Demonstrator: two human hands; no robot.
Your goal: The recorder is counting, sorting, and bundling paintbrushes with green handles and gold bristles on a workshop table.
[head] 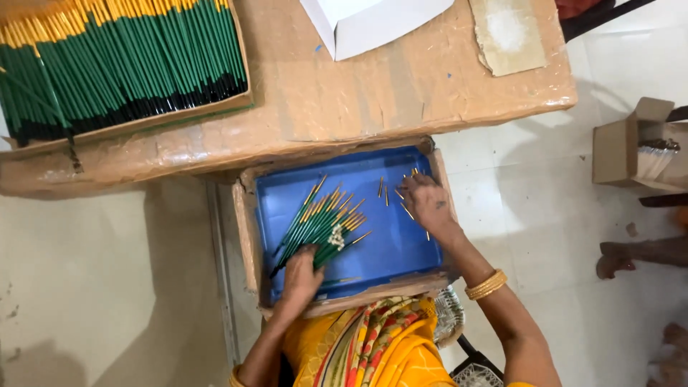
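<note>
Left hand (301, 276) is clamped round the dark ends of a green bundle (319, 226), which fans up and away from the fist across the blue tray (394, 251). Right hand (428, 204) lies flat, fingers spread over loose sticks (390, 192), gripping none that can be seen.

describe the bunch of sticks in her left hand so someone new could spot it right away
Find the blue tray below the brown table. At its left side, the left hand holds a fanned bundle of green sticks with yellow tips. Unlike the loose sticks by the right hand, these are gathered together.
</note>
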